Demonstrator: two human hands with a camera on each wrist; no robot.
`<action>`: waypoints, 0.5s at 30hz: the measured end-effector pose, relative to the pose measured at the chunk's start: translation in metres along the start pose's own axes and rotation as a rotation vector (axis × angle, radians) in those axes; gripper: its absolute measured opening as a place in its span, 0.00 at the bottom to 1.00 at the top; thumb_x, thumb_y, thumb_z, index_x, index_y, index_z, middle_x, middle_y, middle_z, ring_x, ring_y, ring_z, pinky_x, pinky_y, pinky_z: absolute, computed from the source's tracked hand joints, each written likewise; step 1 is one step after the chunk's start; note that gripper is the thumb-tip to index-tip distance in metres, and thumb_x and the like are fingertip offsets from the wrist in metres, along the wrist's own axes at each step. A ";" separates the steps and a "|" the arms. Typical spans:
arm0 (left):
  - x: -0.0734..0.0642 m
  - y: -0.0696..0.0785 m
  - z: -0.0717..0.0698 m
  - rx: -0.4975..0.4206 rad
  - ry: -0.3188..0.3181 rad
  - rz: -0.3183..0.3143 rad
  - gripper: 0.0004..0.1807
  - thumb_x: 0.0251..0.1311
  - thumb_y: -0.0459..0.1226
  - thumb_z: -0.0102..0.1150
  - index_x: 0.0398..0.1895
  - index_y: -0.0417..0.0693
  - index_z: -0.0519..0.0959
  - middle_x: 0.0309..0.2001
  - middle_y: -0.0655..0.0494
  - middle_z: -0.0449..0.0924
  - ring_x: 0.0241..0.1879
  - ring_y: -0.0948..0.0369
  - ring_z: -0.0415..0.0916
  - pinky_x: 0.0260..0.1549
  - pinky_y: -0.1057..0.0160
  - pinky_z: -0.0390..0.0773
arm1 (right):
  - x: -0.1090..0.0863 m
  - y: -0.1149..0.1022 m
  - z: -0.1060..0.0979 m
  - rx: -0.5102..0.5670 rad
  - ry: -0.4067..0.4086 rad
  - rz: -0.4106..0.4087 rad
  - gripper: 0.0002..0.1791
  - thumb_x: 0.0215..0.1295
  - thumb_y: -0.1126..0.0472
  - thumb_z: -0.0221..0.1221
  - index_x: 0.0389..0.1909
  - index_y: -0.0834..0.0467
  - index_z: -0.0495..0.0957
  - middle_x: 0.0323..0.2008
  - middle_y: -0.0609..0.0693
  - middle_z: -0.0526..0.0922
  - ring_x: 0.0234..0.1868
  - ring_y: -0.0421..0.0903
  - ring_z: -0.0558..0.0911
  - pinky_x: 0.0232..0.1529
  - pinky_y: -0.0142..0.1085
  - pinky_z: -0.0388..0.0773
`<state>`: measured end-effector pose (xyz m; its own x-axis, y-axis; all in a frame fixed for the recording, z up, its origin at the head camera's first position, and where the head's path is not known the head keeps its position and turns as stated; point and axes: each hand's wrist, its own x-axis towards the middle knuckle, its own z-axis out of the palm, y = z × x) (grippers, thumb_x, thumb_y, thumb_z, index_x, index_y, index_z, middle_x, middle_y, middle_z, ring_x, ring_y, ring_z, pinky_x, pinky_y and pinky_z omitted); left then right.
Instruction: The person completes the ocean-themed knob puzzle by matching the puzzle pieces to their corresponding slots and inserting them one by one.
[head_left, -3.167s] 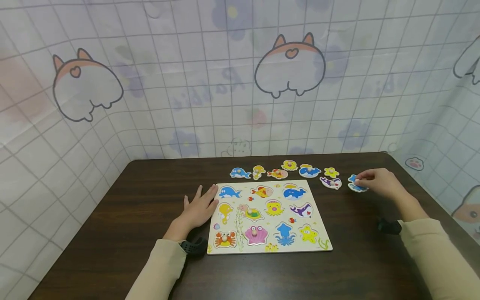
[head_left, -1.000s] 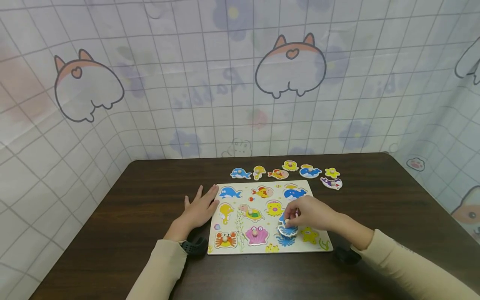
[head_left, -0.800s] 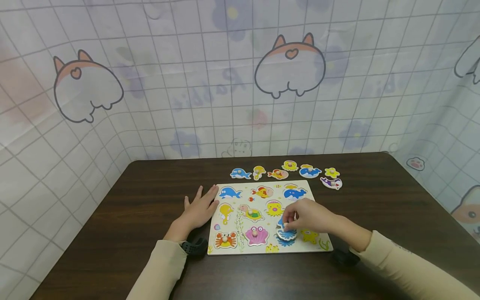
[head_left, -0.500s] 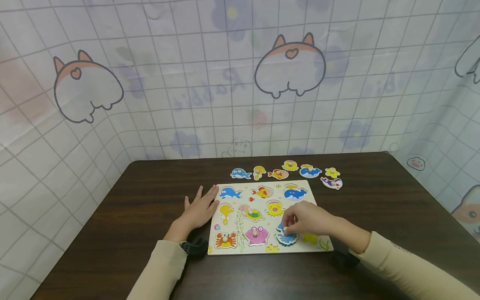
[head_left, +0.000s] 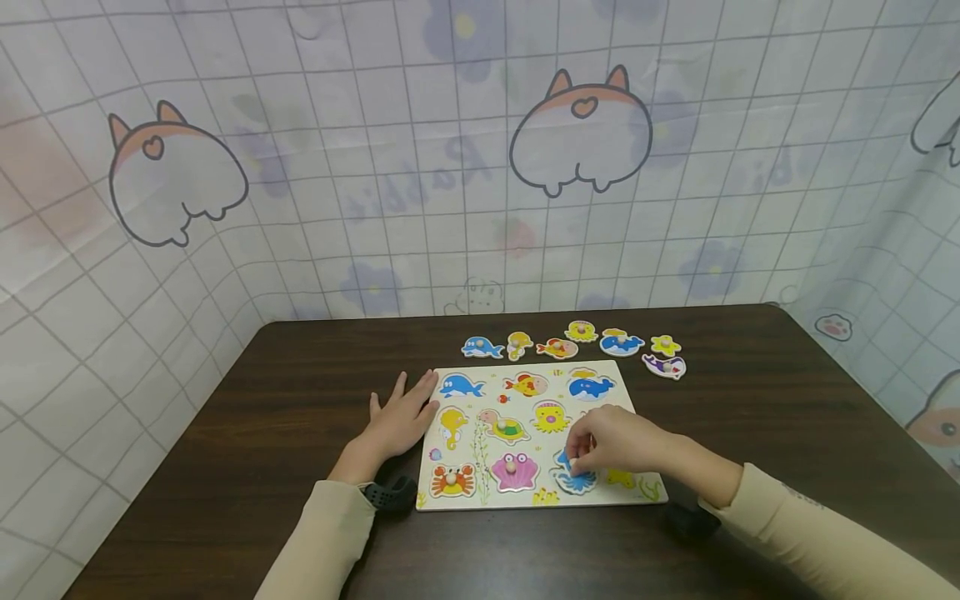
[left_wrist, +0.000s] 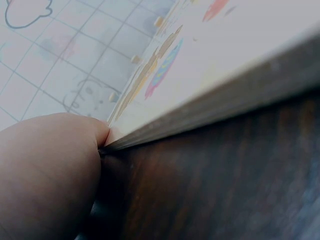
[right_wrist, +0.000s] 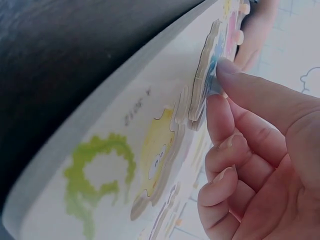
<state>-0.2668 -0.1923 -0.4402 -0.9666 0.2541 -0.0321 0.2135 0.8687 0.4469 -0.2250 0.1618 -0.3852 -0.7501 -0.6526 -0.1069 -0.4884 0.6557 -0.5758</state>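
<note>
My right hand (head_left: pixel 618 437) pinches the small knob of a blue squid puzzle piece (head_left: pixel 577 483) between thumb and fingertips. The piece lies over the squid-shaped recess, low on the right of the pegboard puzzle (head_left: pixel 480 496). In the right wrist view, the thick edge of the squid piece (right_wrist: pixel 204 75) stands proud of the board; whether any part sits inside the recess I cannot tell. My left hand (head_left: pixel 397 421) rests with fingers spread at the board's left edge. The crab (head_left: pixel 452 480), pink shell (head_left: pixel 514 472) and turtle (head_left: pixel 504 426) pieces, each with a knob, are in their places.
Loose knobbed pieces lie behind the board: dolphin (head_left: pixel 482 347), seahorse (head_left: pixel 518 345), fish (head_left: pixel 557 348), octopus (head_left: pixel 581 332), blue whale (head_left: pixel 621 342), starfish (head_left: pixel 665 345) and purple whale (head_left: pixel 664 367). The dark wooden table (head_left: pixel 300 400) meets a patterned cloth backdrop (head_left: pixel 390 208).
My right hand has carried the squid piece from the table's right side to the board. Over the last second it has shifted slightly down onto the squid picture. The left hand stays put.
</note>
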 end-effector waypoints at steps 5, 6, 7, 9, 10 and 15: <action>0.000 0.001 -0.001 -0.002 0.002 -0.003 0.35 0.79 0.48 0.44 0.84 0.53 0.49 0.82 0.52 0.47 0.80 0.42 0.31 0.66 0.24 0.26 | 0.000 -0.001 0.000 0.003 -0.010 0.012 0.06 0.59 0.58 0.74 0.29 0.50 0.86 0.23 0.37 0.78 0.27 0.38 0.74 0.30 0.30 0.71; 0.000 0.001 -0.001 -0.003 0.004 -0.002 0.35 0.79 0.48 0.44 0.84 0.53 0.49 0.82 0.52 0.47 0.80 0.42 0.31 0.66 0.24 0.26 | 0.000 -0.001 0.000 0.002 -0.008 0.015 0.06 0.59 0.58 0.74 0.29 0.50 0.86 0.23 0.37 0.78 0.27 0.38 0.74 0.30 0.30 0.71; 0.000 0.001 -0.001 -0.001 0.005 0.000 0.35 0.79 0.48 0.45 0.84 0.52 0.50 0.82 0.52 0.47 0.80 0.41 0.31 0.66 0.24 0.26 | 0.000 -0.001 0.000 -0.001 -0.005 0.013 0.06 0.60 0.58 0.74 0.29 0.50 0.86 0.23 0.37 0.78 0.27 0.38 0.74 0.30 0.30 0.71; 0.000 0.001 -0.001 0.004 0.004 -0.002 0.35 0.79 0.49 0.44 0.84 0.53 0.49 0.82 0.53 0.47 0.80 0.42 0.31 0.66 0.25 0.26 | 0.000 -0.002 0.001 -0.010 0.004 0.012 0.06 0.60 0.58 0.74 0.29 0.50 0.85 0.23 0.37 0.78 0.27 0.38 0.74 0.29 0.30 0.71; 0.000 0.001 -0.001 0.006 0.004 -0.002 0.35 0.79 0.49 0.44 0.84 0.53 0.49 0.82 0.53 0.47 0.80 0.42 0.31 0.66 0.25 0.26 | 0.000 -0.003 0.001 -0.012 0.009 0.015 0.06 0.60 0.57 0.74 0.29 0.50 0.85 0.23 0.37 0.78 0.27 0.38 0.73 0.29 0.30 0.70; 0.000 0.001 -0.001 0.013 0.002 -0.001 0.35 0.79 0.48 0.44 0.84 0.52 0.49 0.82 0.52 0.47 0.80 0.42 0.31 0.66 0.24 0.27 | 0.000 -0.004 0.002 -0.024 0.031 0.017 0.07 0.60 0.56 0.74 0.28 0.50 0.85 0.22 0.37 0.77 0.27 0.37 0.73 0.29 0.31 0.70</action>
<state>-0.2663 -0.1916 -0.4389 -0.9671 0.2526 -0.0305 0.2146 0.8743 0.4353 -0.2216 0.1581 -0.3846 -0.7715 -0.6297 -0.0914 -0.4857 0.6756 -0.5547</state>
